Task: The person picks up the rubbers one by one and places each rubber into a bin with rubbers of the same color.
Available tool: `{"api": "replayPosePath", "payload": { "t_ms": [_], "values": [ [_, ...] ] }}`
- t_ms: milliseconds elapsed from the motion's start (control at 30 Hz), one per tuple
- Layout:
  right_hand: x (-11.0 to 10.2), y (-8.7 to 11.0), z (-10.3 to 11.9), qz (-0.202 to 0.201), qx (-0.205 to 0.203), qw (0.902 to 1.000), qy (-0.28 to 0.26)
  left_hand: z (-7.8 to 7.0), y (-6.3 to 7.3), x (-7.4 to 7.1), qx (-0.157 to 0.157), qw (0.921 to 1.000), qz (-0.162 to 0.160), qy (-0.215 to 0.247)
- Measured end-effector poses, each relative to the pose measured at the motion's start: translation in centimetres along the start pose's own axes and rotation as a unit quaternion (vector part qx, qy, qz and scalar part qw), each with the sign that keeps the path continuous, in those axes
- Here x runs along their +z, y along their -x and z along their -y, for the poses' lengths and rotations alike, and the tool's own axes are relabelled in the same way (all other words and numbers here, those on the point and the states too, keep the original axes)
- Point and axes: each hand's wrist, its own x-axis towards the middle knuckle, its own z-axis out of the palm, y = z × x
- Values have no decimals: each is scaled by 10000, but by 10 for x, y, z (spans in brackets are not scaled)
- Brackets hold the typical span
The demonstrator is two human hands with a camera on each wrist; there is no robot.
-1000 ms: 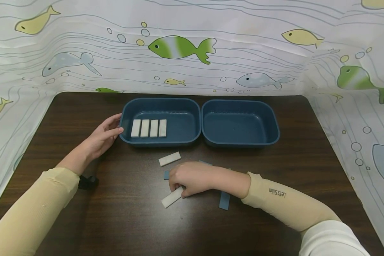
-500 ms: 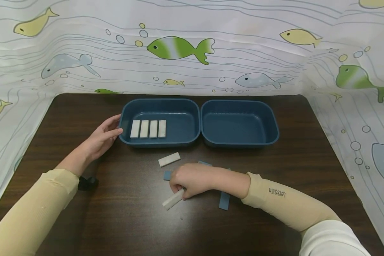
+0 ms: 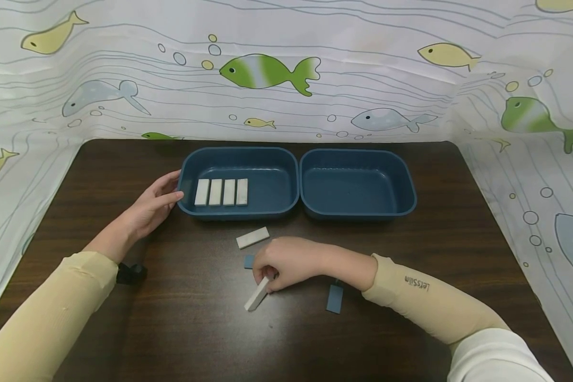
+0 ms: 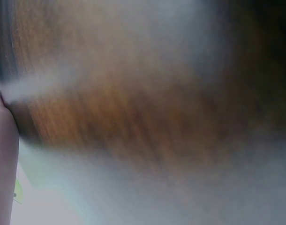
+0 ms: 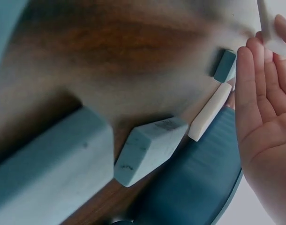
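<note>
My right hand (image 3: 291,262) pinches one end of a white rectangular block (image 3: 258,295) between thumb and fingers. The block is tilted, its far end pointing toward the front left; whether it touches the table cannot be told. In the right wrist view the same white block (image 5: 272,30) shows at the fingertips. Another white block (image 3: 253,237) lies just behind this hand. My left hand (image 3: 153,204) rests against the left end of the left blue bin (image 3: 239,215), thumb near its rim. Several white blocks (image 3: 215,192) stand in a row inside that bin.
The right blue bin (image 3: 358,215) adjoins the left one, with nothing inside. Blue blocks (image 3: 334,299) lie around my right hand, partly hidden by it, one (image 3: 249,261) at its left. A dark object (image 3: 131,272) is by my left wrist. Fish-patterned sheeting surrounds the table.
My right hand has risen slightly and turned the white block onto its edge, steeper than before. The blue pieces behind the wrist are now covered. My left hand stays at the bin.
</note>
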Motion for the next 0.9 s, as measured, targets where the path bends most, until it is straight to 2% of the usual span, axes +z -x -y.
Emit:
{"api": "replayPosePath", "payload": {
  "t_ms": [633, 900],
  "values": [
    [-18, -1, -6, -644, -228, 9939, -865, -2, 0, -1, -241, 9994, -129, -197],
    [-35, 0, -6, -1021, -290, 9895, -979, -1, 1, -1, -133, 9998, -73, -157]
  ]
}}
